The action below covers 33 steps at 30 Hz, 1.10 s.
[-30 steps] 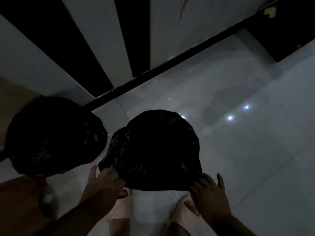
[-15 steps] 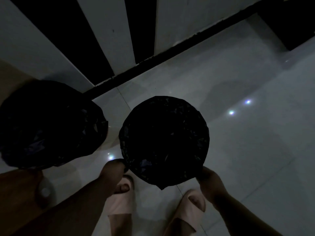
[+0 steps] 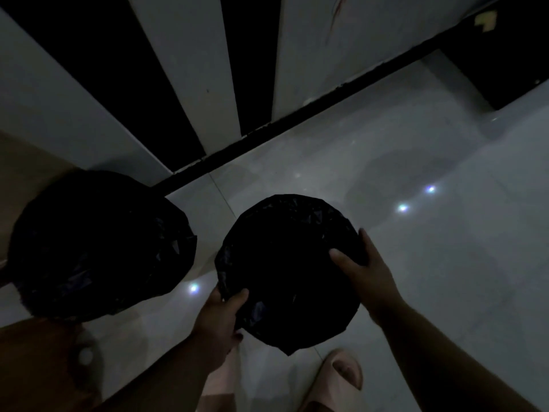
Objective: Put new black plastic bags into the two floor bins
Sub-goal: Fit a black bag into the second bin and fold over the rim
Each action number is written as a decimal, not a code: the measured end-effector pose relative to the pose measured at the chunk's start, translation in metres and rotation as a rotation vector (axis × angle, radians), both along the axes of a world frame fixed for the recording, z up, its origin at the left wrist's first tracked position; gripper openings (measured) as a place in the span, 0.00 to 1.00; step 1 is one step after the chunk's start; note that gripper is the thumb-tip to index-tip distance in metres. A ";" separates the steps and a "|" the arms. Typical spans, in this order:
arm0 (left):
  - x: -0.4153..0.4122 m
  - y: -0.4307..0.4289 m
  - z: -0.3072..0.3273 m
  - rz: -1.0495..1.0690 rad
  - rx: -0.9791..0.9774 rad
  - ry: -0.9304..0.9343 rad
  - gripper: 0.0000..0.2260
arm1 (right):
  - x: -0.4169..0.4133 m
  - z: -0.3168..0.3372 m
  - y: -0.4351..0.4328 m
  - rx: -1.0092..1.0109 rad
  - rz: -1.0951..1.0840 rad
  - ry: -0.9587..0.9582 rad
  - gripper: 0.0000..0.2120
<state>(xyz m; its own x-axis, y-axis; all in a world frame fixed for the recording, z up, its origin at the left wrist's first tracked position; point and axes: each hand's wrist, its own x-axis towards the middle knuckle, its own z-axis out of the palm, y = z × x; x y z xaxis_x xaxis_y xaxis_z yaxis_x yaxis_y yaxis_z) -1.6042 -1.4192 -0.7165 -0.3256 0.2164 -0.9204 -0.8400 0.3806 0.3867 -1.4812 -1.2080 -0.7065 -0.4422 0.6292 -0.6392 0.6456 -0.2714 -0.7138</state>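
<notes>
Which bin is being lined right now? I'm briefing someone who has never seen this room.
Start at the black-and-white striped wall and follow the pale tiled floor toward the person's feet, where two black-bagged bins stand. It is the right bin, nearer the feet. Unlike the left bin, it has the left hand and right hand gripping its rim.

Both hands shifted round the near bin's rim

The right hand (image 3: 364,273) left the near edge of the bag-lined bin (image 3: 289,269) and climbed to its right side, fingers laid over the rim; the left hand (image 3: 221,316) moved from a closed fist below the near-left edge to a thumb hooked over the black bag (image 3: 255,310) there
</notes>
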 end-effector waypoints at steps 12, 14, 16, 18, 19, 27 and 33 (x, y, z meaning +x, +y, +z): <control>0.000 0.003 -0.001 0.109 0.086 -0.073 0.11 | 0.042 -0.021 -0.009 -0.639 -0.167 -0.232 0.38; 0.001 0.003 -0.007 0.170 0.091 -0.066 0.11 | 0.048 -0.013 -0.029 -0.551 -0.204 -0.247 0.35; 0.001 0.005 -0.011 0.226 0.107 -0.067 0.13 | 0.045 -0.004 -0.047 -0.283 -0.253 -0.204 0.22; 0.000 0.009 -0.015 0.271 0.110 -0.076 0.15 | 0.033 0.007 -0.056 0.020 -0.241 -0.252 0.19; -0.002 0.012 -0.016 0.287 0.109 -0.079 0.15 | 0.027 0.009 -0.056 0.124 -0.215 -0.290 0.24; -0.046 0.042 -0.013 0.353 0.150 0.019 0.07 | -0.050 -0.003 -0.016 -0.245 -0.210 -0.139 0.07; -0.091 0.051 -0.028 0.436 0.121 0.031 0.18 | -0.108 -0.009 0.001 -0.224 -0.194 0.013 0.23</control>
<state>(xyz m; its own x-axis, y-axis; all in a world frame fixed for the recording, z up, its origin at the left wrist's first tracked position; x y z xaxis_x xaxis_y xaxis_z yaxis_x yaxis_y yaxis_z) -1.6950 -1.3683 -0.7447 -0.4374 0.1584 -0.8852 -0.8991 -0.0562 0.4342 -1.5887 -1.2072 -0.7150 -0.3368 0.5463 -0.7669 0.5574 -0.5407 -0.6300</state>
